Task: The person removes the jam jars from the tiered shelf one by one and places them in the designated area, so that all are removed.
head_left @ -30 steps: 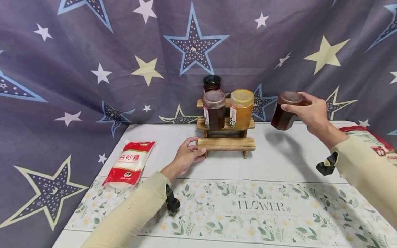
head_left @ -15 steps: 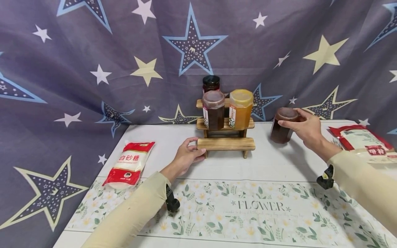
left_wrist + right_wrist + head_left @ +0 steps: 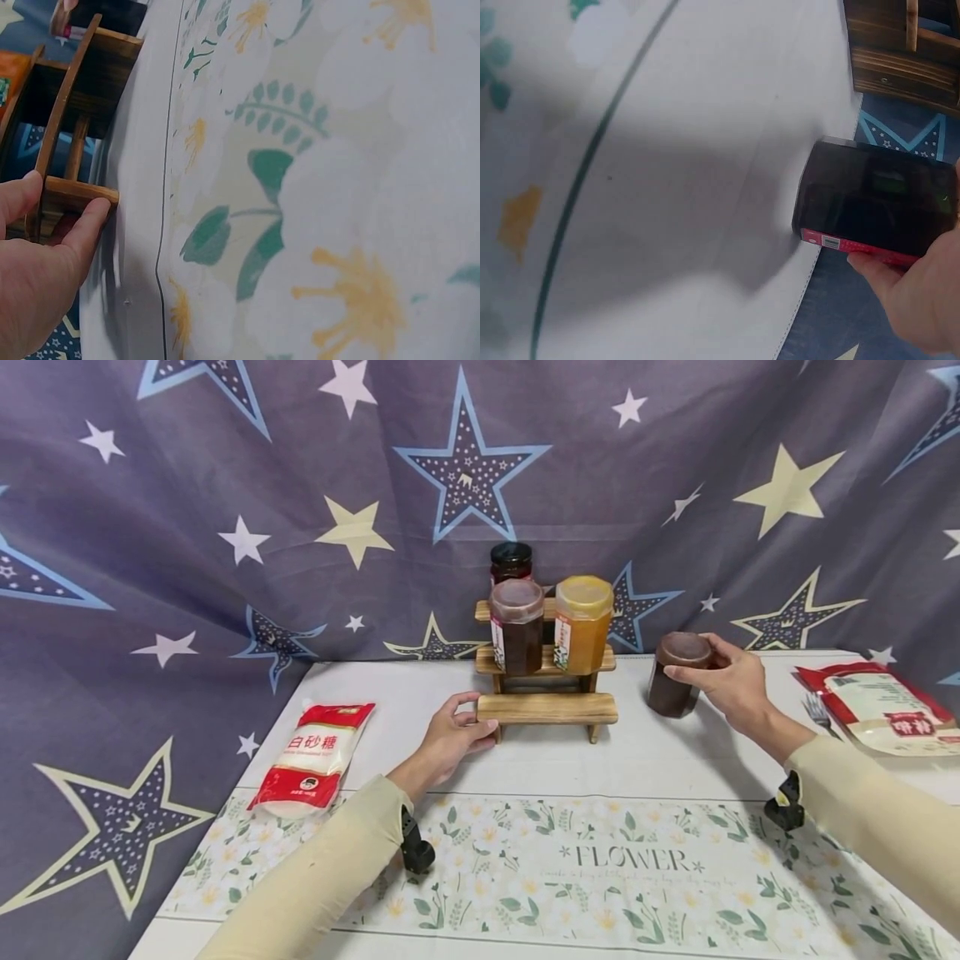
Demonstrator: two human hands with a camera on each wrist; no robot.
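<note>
My left hand (image 3: 452, 742) grips the left end of the lowest step of a small wooden tiered stand (image 3: 547, 708). In the left wrist view its fingers lie at the stand's leg and step edge. To the right of the stand, my right hand (image 3: 731, 689) holds a dark honey jar (image 3: 673, 681) upright, thumb and fingers round its sides. The right wrist view has that jar (image 3: 877, 195) low at the tabletop, a red label strip along one side. On the middle step stand another dark jar (image 3: 519, 639) and a yellow honey jar (image 3: 585, 635). Behind is a black-lidded jar (image 3: 512, 560).
A red and white sugar bag (image 3: 313, 756) lies at the left of the table (image 3: 420, 702). Another red and white bag (image 3: 888, 710) is at the right, beside a fork (image 3: 817, 710). A star-patterned curtain (image 3: 300, 460) hangs behind the table.
The right hand has lowered the dark honey jar toward the tabletop and slightly left. The fork and more of the right bag now show. My left hand stays on the stand.
</note>
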